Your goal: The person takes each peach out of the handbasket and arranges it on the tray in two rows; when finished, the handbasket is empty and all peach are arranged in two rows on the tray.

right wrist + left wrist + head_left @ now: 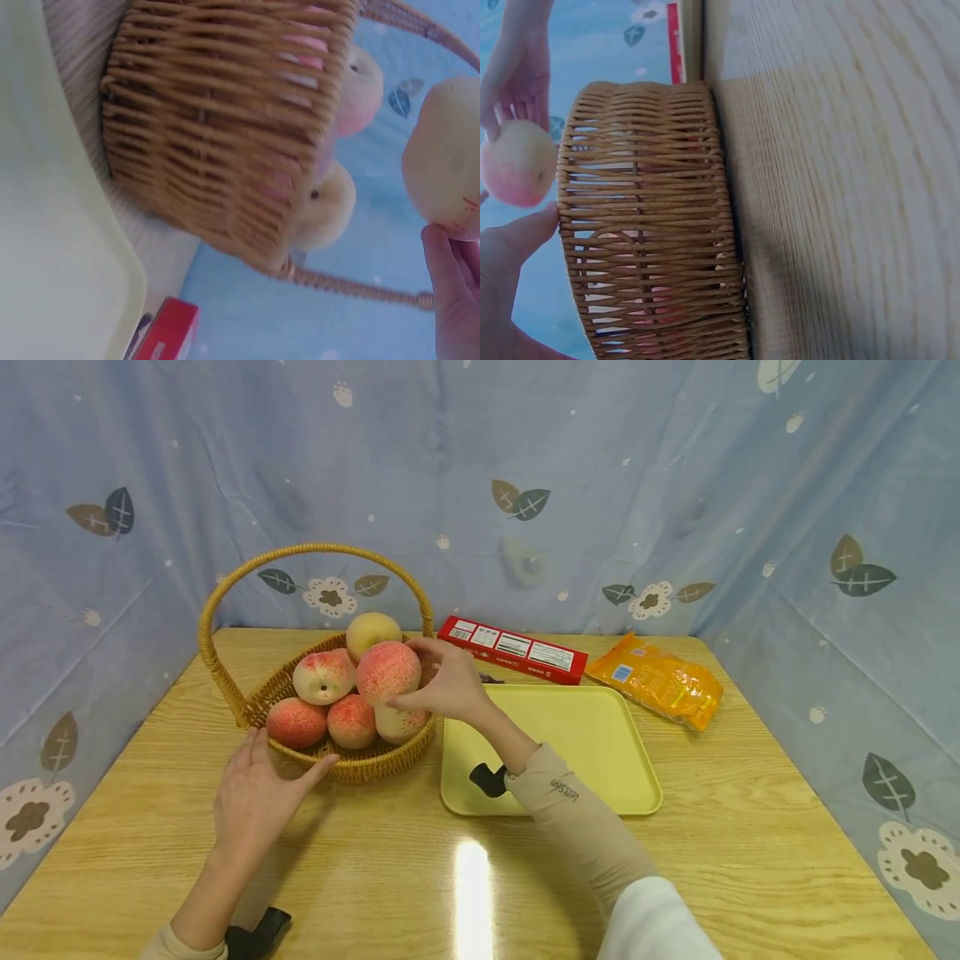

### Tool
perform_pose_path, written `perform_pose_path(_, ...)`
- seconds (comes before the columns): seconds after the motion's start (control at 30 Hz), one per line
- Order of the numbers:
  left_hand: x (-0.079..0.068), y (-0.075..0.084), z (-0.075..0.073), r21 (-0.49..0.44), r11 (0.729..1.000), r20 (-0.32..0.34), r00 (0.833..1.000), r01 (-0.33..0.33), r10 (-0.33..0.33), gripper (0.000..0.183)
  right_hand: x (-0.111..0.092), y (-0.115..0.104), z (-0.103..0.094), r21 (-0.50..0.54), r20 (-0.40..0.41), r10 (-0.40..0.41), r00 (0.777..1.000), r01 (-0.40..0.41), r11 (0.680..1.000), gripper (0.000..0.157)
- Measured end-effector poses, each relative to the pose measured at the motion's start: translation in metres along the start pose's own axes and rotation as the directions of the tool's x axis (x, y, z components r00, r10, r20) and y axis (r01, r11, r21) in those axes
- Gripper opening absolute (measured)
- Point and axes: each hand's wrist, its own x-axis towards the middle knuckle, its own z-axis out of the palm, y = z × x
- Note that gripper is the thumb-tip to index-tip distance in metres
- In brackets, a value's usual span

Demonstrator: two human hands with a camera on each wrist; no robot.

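Observation:
My right hand [453,681] holds a red-speckled peach [388,670] between thumb and fingers, over the right side of a wicker basket [375,768]. In the right wrist view the pale underside of this peach [450,161] shows above the basket's rim. Several more peaches lie in the basket, among them a yellow one [373,633] at the back and a red one [296,723] at the front left. My left hand [257,789] is at the front-left rim, fingers extended and thumb spread; the left wrist view has the thumb [532,229] right at the rim.
A yellow tray [562,727] lies right of the basket, under my right forearm. Behind it is a long red box [513,649], with an orange packet [660,681] at the back right. The basket's tall handle [315,548] arches over the fruit. A patterned curtain [480,485] encloses the table.

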Motion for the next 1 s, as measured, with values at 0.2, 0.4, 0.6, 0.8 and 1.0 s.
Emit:
perform_pose_path(0.2,0.000,0.000,0.000,0.006,1.000,0.012,1.000,0.003,-0.003,0.114,-0.004,0.004,-0.024,0.121,-0.068,0.046,0.997,-0.038,0.992,0.063)
perform_pose_path(0.4,0.000,0.000,0.000,0.009,1.000,0.011,1.000,-0.002,0.002,0.114,-0.007,0.014,-0.048,0.129,-0.161,0.094,0.982,-0.073,0.989,0.064)
perform_pose_path(0.6,0.000,-0.001,-0.001,0.007,1.000,0.001,1.000,-0.007,0.007,0.114,-0.007,0.026,-0.063,0.131,-0.215,0.177,0.960,-0.151,0.980,0.068)
perform_pose_path(0.8,0.000,-0.001,-0.002,0.010,1.000,-0.003,1.000,-0.014,0.014,0.114,-0.008,0.044,-0.068,0.065,-0.233,0.207,0.950,-0.197,0.978,0.063)
perform_pose_path(1.0,0.000,-0.001,-0.001,0.017,1.000,0.002,1.000,-0.023,0.023,0.113,-0.007,0.067,-0.063,-0.068,-0.234,0.287,0.929,-0.311,0.948,0.058)
